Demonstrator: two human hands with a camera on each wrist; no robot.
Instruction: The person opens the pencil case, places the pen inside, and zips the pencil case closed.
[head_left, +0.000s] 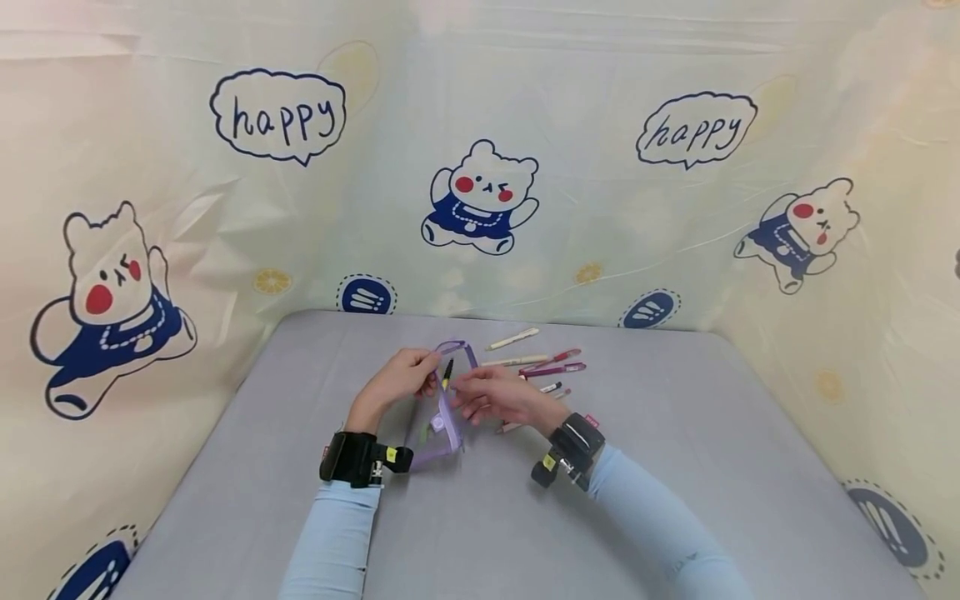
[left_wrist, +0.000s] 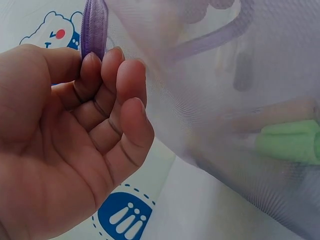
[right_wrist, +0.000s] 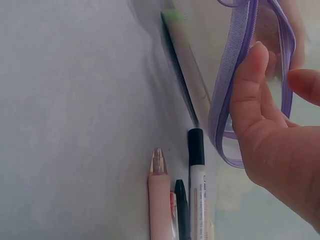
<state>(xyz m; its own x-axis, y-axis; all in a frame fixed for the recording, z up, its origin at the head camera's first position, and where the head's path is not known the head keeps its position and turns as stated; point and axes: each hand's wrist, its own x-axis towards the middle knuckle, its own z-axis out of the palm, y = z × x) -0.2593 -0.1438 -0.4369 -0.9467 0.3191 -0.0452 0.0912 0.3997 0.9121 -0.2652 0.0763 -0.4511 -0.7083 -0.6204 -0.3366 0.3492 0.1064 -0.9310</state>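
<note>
Purple mesh makes up the pouch (head_left: 452,427), set between the hands; its zipped edge is pinched by the fingers of the left hand (head_left: 399,379); the right hand (head_left: 512,396) is held at its mouth, fingers parted, no pen seen gripped; loose pens (head_left: 557,369) are spread on the counter (head_left: 660,442) beyond and rightward of the right fingers, nearer that hand, long axes mostly sideways.

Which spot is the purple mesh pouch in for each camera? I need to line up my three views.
Head: just left of centre, low, the pouch lies between both hands.
Left wrist: the pouch fills the picture's right side; the left hand pinches its zipper edge.
Right wrist: the pouch is upper right, beside the right hand.
Shared landmark: the green thing showing through the mesh.
</note>
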